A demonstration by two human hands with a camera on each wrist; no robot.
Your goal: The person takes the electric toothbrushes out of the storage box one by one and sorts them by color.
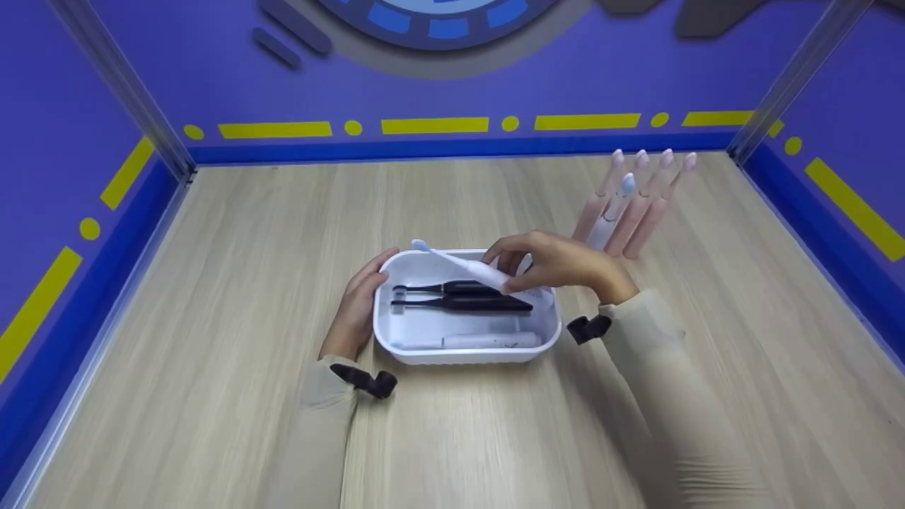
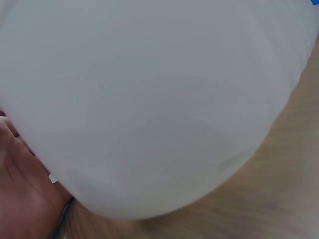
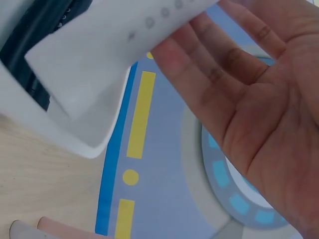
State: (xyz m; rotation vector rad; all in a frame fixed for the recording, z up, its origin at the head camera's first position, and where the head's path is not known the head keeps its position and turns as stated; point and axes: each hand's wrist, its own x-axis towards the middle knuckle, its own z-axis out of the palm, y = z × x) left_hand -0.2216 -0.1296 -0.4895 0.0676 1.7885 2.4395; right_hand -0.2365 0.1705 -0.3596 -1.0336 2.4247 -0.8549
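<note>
A white tray (image 1: 466,357) sits mid-table. In it lie two black toothbrushes (image 1: 459,288), side by side, and a white toothbrush (image 1: 488,341) along the near wall. My right hand (image 1: 558,265) holds another white electric toothbrush (image 1: 463,265) by its handle, tilted over the tray with its blue-tipped head up and to the left. In the right wrist view, its fingertips (image 3: 174,55) pinch that handle (image 3: 109,50) above the tray (image 3: 75,134). My left hand (image 1: 357,307) rests against the tray's left wall, and in the left wrist view its palm (image 2: 25,199) touches that wall (image 2: 149,99).
Several pink toothbrushes and one white one (image 1: 636,205) stand upright in a cluster behind and to the right of the tray. The wooden tabletop (image 1: 212,283) is bounded by purple walls at the back and on both sides.
</note>
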